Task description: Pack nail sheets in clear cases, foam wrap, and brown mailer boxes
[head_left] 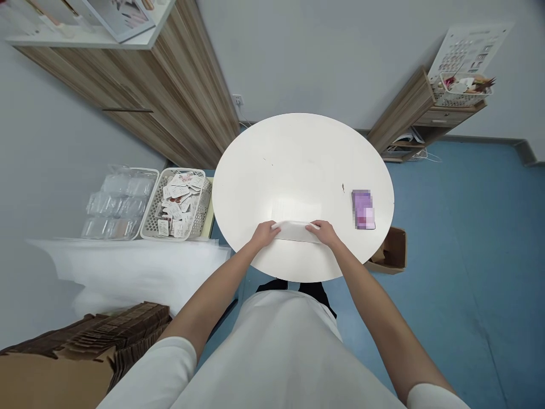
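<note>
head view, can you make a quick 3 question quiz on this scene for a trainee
1. True or false: the left hand and the right hand each hold an end of the thin, glossy white sheet-like item.

2. Which lies on the rounded white table, to the right of the right hand?
A) an open brown cardboard box
B) a rectangular purple item, blurred into pixels
C) a wood-grain cabinet

3. Fill in: the white perforated plastic basket nearest the table holds a heap of ____.

Key:
1. True
2. B
3. white printed card-like pieces
</note>
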The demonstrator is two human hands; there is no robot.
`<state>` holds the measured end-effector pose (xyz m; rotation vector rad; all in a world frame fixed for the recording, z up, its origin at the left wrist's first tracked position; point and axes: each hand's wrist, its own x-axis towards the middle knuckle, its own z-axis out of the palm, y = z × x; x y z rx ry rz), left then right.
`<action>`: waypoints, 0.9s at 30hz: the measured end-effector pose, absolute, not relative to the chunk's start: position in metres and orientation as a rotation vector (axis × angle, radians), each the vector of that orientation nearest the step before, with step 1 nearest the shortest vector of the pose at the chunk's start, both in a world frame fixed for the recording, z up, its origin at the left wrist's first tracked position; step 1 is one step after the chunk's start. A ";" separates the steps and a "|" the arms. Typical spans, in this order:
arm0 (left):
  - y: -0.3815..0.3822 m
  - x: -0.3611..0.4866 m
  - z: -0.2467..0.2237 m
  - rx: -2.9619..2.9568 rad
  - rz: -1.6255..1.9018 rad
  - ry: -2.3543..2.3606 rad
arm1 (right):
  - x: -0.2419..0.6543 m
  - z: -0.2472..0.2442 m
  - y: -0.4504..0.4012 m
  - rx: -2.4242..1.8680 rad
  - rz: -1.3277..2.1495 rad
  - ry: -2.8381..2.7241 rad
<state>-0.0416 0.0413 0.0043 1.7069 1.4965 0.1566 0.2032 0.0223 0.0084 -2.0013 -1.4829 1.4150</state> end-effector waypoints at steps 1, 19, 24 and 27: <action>0.043 -0.042 0.001 1.677 0.145 1.565 | 0.201 0.006 0.024 -2.043 1.359 -1.449; 0.009 -0.005 0.000 2.386 0.165 1.312 | 0.182 -0.035 -0.026 -2.248 0.949 -1.310; 0.004 0.005 -0.005 2.439 0.016 1.204 | 0.188 -0.030 -0.012 -2.151 1.166 -1.126; 0.006 0.006 -0.004 2.435 -0.009 1.190 | 0.191 -0.021 -0.003 -2.092 1.307 -0.931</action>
